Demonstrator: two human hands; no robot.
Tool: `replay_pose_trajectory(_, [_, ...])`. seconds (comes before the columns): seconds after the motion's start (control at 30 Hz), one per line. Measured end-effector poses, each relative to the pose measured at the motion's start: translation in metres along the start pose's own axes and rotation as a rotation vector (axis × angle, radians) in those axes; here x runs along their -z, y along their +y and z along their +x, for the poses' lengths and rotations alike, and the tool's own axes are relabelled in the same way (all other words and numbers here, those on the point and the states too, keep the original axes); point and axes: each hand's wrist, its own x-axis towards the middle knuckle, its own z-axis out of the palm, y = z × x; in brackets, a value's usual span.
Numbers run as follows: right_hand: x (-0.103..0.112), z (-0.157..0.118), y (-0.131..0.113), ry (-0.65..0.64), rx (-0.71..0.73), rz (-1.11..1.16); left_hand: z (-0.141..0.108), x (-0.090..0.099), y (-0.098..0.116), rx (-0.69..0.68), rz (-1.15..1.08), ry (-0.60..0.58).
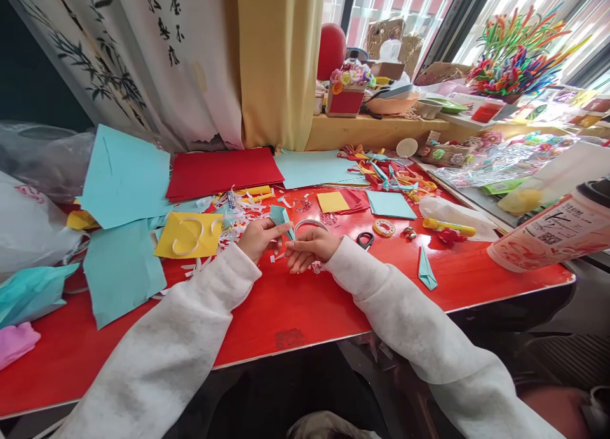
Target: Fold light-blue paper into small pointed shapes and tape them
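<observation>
One piece folded, another partway — in our hands.
Our left hand [260, 239] grips a creased blue paper [279, 215] over the tabletop [295, 309], our right [312, 245] pinching its lower end; a folded blue piece [427, 272] lies rightward — small blue squares [391, 204] look unfolded.

Folded light-blue paper piece [281, 218], creased, pinched upright between both hands [260, 241] [312, 247]

The left hand [260, 239] and right hand [312, 245] meet over the glossy red worktop [295, 312], pinching a small folded light-blue paper piece [282, 220] between them. A folded light-blue paper cone [427, 270] lies to the right, near a yellow cylindrical glue stick [448, 227]. Shredded white paper strips [243, 213] lie scattered to the left.
</observation>
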Motion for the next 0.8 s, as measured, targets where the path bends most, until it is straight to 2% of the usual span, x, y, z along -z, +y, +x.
replay_pose_trajectory(0.1, [0.0007,0.0014,0.0014,0.033,-0.011,-0.045,-0.0026,-0.0033,0.0033,-0.029,-0.034,0.054])
replay_pose_trajectory(0.23, [-0.002,0.0013,0.0023,0.084,-0.01,-0.087,-0.0039,-0.0031,0.0041,-0.038,-0.054,0.059])
replay_pose_trajectory(0.47, [-0.0055,-0.0001,-0.0006,0.048,0.081,-0.02,0.0022,0.0027,-0.0018,-0.067,0.027,0.083])
replay_pose_trajectory(0.7, [-0.0012,0.0,-0.0012,0.148,0.142,-0.03,-0.0001,0.0026,0.0036,-0.036,-0.011,0.013])
replay_pose_trajectory(0.8, [-0.0019,-0.001,-0.0012,0.136,0.141,-0.03,-0.0003,0.0043,0.0043,-0.055,0.0,-0.018])
